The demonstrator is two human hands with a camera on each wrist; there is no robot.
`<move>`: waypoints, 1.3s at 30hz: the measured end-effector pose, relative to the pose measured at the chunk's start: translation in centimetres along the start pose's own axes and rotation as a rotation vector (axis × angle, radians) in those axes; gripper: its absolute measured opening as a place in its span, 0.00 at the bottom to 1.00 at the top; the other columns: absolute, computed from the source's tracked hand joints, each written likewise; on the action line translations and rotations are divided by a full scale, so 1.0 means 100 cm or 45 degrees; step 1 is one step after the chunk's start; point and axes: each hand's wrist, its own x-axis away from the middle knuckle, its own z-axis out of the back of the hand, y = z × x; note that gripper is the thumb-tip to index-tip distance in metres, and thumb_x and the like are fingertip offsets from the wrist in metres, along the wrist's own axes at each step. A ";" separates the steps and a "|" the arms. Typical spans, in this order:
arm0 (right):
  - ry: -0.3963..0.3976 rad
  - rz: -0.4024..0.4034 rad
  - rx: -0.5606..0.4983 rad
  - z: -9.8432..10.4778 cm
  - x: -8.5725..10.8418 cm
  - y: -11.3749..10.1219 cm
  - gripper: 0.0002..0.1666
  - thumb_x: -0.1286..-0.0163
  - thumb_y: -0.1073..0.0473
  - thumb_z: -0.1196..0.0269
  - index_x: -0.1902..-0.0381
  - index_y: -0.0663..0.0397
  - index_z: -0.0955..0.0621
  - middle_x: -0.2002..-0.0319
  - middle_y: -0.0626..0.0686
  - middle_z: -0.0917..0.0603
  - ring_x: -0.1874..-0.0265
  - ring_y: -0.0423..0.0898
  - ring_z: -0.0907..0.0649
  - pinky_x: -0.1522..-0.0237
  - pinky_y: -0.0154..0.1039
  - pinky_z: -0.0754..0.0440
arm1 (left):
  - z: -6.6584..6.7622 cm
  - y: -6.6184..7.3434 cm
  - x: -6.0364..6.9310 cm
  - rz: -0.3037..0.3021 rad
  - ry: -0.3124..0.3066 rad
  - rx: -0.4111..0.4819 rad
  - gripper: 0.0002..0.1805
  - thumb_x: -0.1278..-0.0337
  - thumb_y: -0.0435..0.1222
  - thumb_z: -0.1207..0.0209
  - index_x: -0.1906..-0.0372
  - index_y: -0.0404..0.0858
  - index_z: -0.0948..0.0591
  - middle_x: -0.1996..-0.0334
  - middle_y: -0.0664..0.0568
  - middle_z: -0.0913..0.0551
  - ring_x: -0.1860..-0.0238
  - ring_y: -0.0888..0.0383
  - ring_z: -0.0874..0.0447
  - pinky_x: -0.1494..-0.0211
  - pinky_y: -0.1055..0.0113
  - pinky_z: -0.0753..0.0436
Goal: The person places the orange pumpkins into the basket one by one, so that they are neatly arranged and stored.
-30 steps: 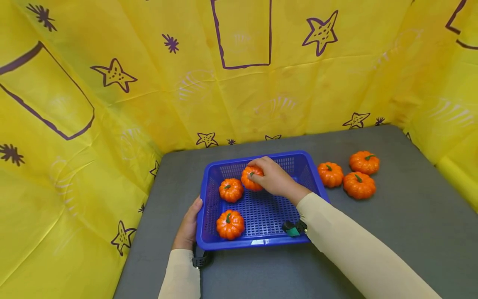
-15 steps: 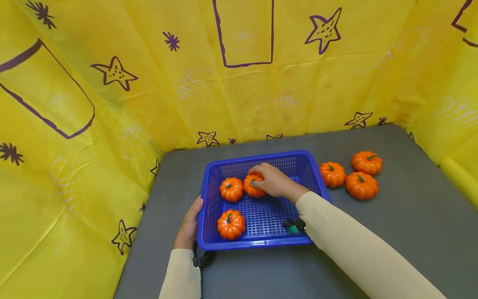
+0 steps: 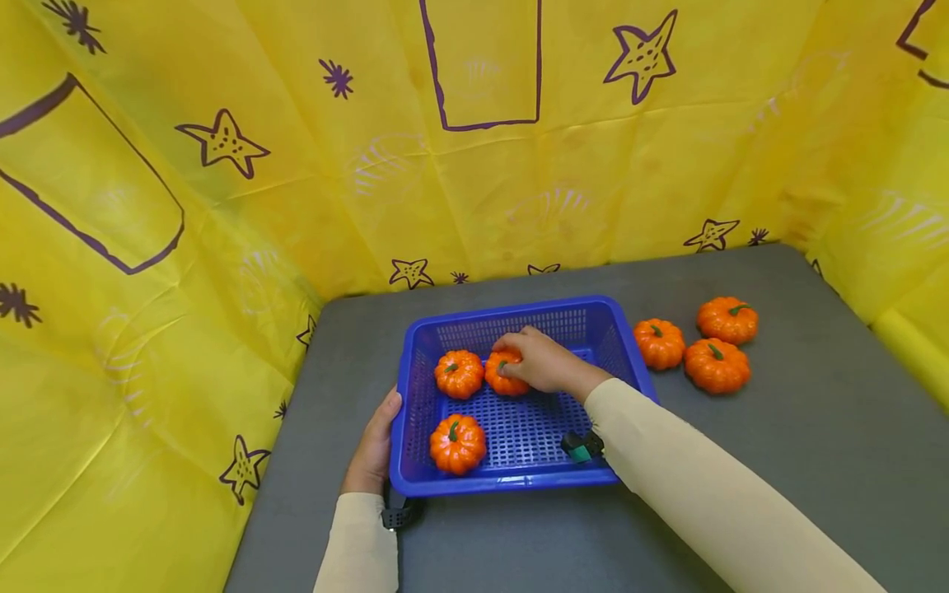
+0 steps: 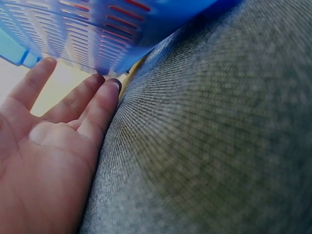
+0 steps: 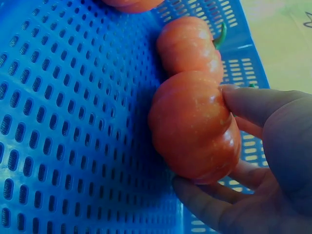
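Observation:
Inside the blue plastic basket [image 3: 519,482], my right hand [image 3: 544,362] grips a small orange pumpkin [image 3: 504,375] from above. The right wrist view has the thumb on the top of this pumpkin [image 5: 192,129] and fingertips around its far side; it rests against a second pumpkin [image 5: 187,46]. In the head view that second pumpkin [image 3: 459,375] sits just to the left, and a third pumpkin [image 3: 457,445] is at the basket's front left. My left hand [image 3: 374,449] touches the basket's left side; in the left wrist view its fairly straight fingers [image 4: 92,105] lie against the slotted wall [image 4: 83,36].
Three more orange pumpkins stand on the grey table [image 3: 801,428] right of the basket: one close to its wall [image 3: 659,344], one behind [image 3: 727,320] and one in front [image 3: 717,366]. Yellow cloth [image 3: 474,198] with starfish drawings encloses the table's back and sides.
My right hand has lowered its pumpkin slightly toward the basket floor, beside the second pumpkin. The left hand and the basket have stayed in place.

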 end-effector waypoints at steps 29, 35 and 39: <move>0.037 0.068 0.009 0.009 0.001 0.004 0.29 0.26 0.57 0.26 0.30 0.57 0.18 0.35 0.63 0.21 0.35 0.61 0.22 0.33 0.59 0.23 | -0.001 0.002 0.001 0.035 0.039 -0.030 0.38 0.15 0.54 0.56 0.12 0.42 0.43 0.31 0.38 0.23 0.42 0.49 0.15 0.41 0.53 0.13; 0.014 0.051 -0.050 0.016 0.001 0.007 0.32 0.26 0.58 0.25 0.28 0.56 0.19 0.31 0.62 0.23 0.31 0.61 0.25 0.30 0.59 0.26 | 0.000 0.002 0.000 0.027 0.025 -0.036 0.37 0.16 0.54 0.56 0.12 0.44 0.42 0.30 0.37 0.24 0.41 0.47 0.15 0.40 0.51 0.14; 0.019 0.060 -0.074 0.019 0.001 0.008 0.32 0.27 0.59 0.25 0.28 0.57 0.19 0.32 0.62 0.22 0.32 0.61 0.24 0.30 0.59 0.26 | 0.001 0.001 0.000 0.017 0.015 -0.038 0.37 0.16 0.53 0.56 0.13 0.43 0.42 0.31 0.38 0.23 0.42 0.48 0.15 0.40 0.51 0.14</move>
